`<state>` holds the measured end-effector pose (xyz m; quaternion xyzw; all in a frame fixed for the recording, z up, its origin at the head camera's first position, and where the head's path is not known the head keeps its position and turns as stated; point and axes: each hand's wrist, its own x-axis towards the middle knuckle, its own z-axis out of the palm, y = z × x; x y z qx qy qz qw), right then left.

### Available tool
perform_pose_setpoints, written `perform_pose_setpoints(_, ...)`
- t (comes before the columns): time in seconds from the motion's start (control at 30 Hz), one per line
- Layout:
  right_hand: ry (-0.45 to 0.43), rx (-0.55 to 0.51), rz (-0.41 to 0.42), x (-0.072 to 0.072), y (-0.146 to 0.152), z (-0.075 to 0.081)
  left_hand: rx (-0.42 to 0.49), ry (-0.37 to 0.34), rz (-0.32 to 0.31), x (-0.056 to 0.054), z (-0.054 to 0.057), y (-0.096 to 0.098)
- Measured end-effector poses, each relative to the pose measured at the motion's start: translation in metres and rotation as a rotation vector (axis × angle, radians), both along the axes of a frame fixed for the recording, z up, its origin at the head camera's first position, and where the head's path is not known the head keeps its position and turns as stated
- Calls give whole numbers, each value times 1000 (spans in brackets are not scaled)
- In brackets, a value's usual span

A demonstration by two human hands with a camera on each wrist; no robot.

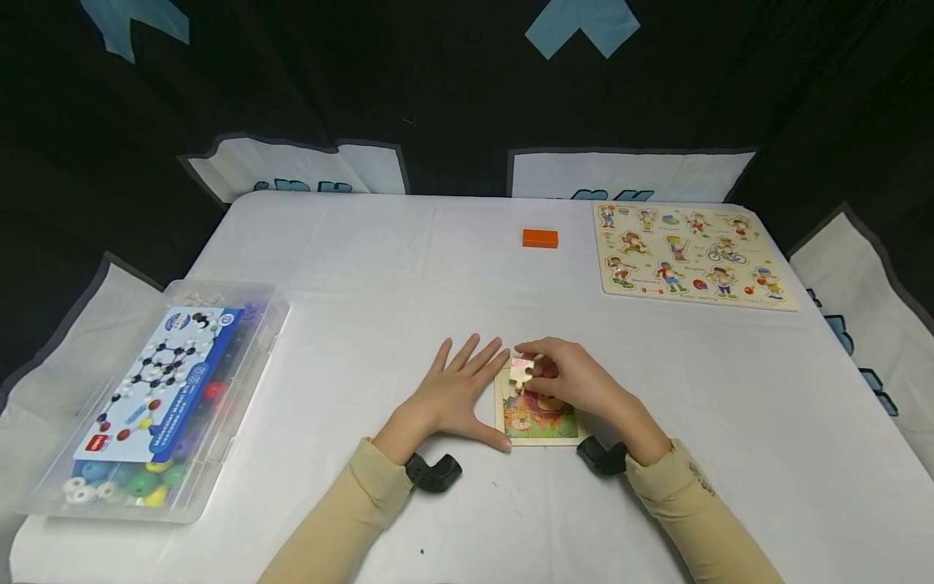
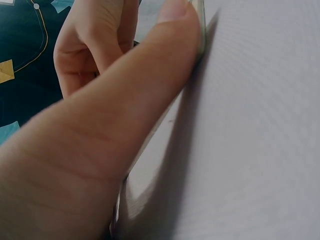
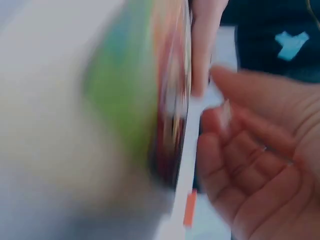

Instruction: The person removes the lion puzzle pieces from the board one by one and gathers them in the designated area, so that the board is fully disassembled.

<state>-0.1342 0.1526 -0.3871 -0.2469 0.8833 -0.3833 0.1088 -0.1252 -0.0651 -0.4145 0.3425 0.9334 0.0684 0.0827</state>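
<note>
A small jigsaw puzzle in a pale wooden tray [image 1: 549,442] lies in front of me, with a colourful picture in its lower part. My left hand [image 1: 454,399] spreads flat along the tray's left side, its thumb at the lower left corner. Between thumb and fingers my right hand [image 1: 580,380] pinches a pale jigsaw piece [image 1: 521,371] over the tray's upper left part. The right wrist view shows that piece [image 3: 226,114] edge-on at the fingers; the tray is blurred there. In the left wrist view, the left thumb [image 2: 115,100] hides most of the tray.
On the left stands a clear plastic box [image 1: 241,405] of coloured balls, with a blue and white molecular model leaflet [image 1: 156,381]. An orange block [image 1: 540,238] lies at the back. A wooden picture board [image 1: 689,255] with children figures occupies the back right of the white-covered table [image 1: 350,324].
</note>
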Motion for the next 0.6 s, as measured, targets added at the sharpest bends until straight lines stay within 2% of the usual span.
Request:
perform_pose_setpoints(0.2,38,-28,-148,-7,34,3,-5,10,0,-1,-2,1)
perform_pose_setpoints(0.33,11,-8,-246,-14,62,-3,1,6,-3,-1,-2,2)
perform_pose_setpoints(0.6,-23,24,-351,-22,90,-14,0,25,-6,0,-1,1)
